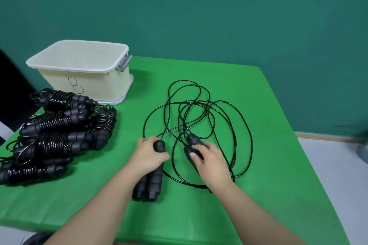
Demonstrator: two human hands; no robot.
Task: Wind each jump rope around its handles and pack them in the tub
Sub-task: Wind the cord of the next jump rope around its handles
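Loose black rope (199, 105) lies in tangled loops across the middle of the green table (268, 145). My left hand (147, 155) grips a pair of black handles (152, 185) that lie side by side and point toward me. My right hand (211, 160) holds another pair of black handles (192, 145) in the middle of the loops. A pile of several wound jump ropes (53, 133) sits at the left. The cream tub (79, 69), marked with a letter B, stands behind that pile; its inside is hidden from here.
The table's right edge drops to a pale floor (338, 175). A teal wall (199, 16) rises behind the table. A dark object (12, 89) stands off the table's left side, beyond the tub.
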